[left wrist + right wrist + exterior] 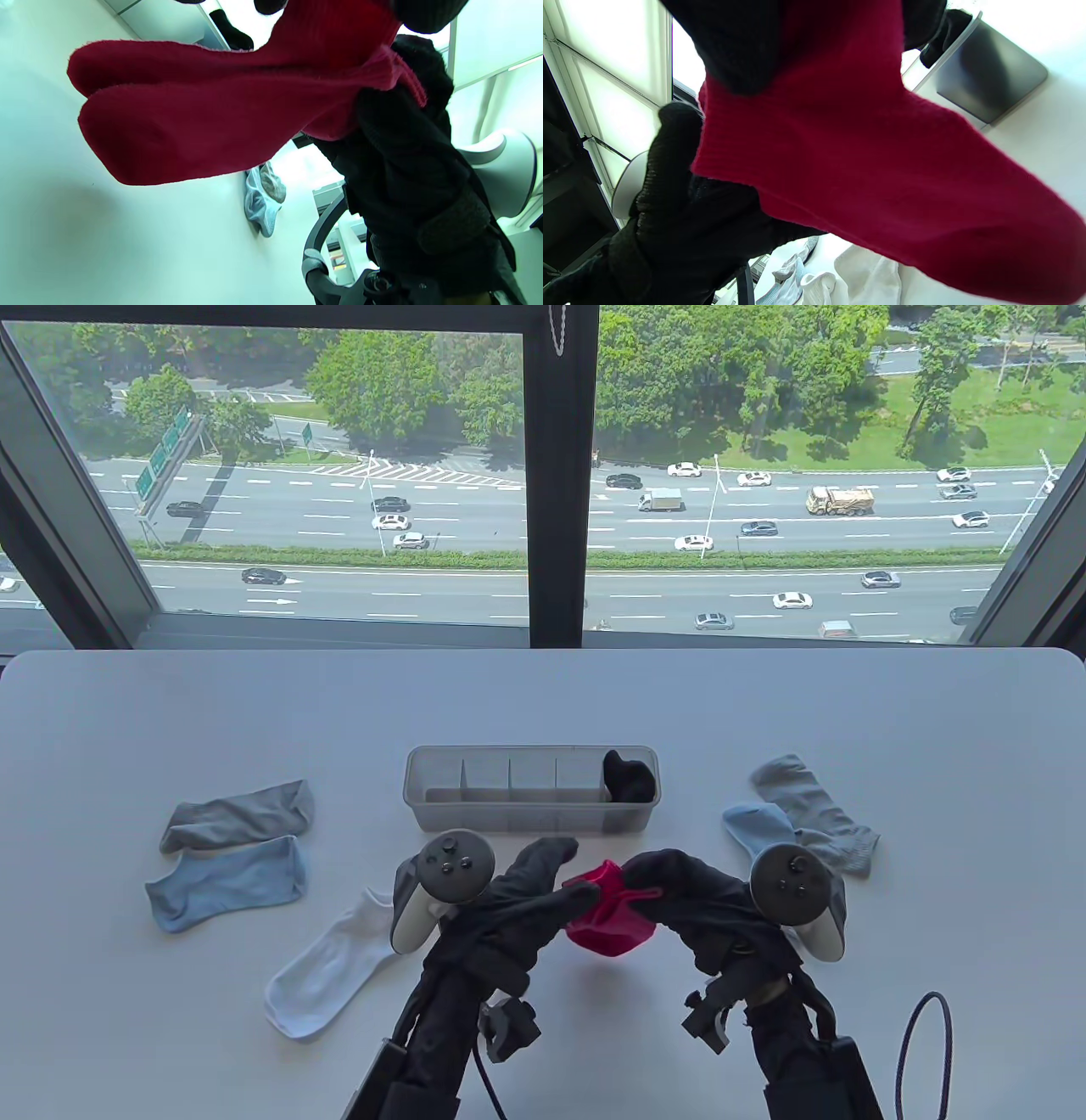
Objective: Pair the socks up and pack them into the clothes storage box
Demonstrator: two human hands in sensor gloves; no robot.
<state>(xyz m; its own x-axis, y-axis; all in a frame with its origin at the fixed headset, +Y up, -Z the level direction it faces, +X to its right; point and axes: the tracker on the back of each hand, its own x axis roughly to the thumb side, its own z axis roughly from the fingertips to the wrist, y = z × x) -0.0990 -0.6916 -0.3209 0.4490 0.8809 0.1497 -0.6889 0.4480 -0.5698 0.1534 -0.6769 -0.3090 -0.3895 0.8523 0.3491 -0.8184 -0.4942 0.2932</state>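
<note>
Both hands hold a pair of red socks [609, 916] above the table, just in front of the clear storage box [475, 808]. My left hand [551, 891] grips the cuff end from the left, and my right hand [653, 882] pinches it from the right. In the left wrist view the two red socks [203, 114] hang stacked with toes to the left. They fill the right wrist view as a red sheet [882, 169]. A black sock pair [629, 777] sits in the box's rightmost compartment. Other compartments look empty.
A grey sock [242, 813] and a light blue sock [225, 882] lie at the left. A white sock [327, 963] lies near my left wrist. A grey sock [814, 806] and a light blue sock [755, 824] lie at the right.
</note>
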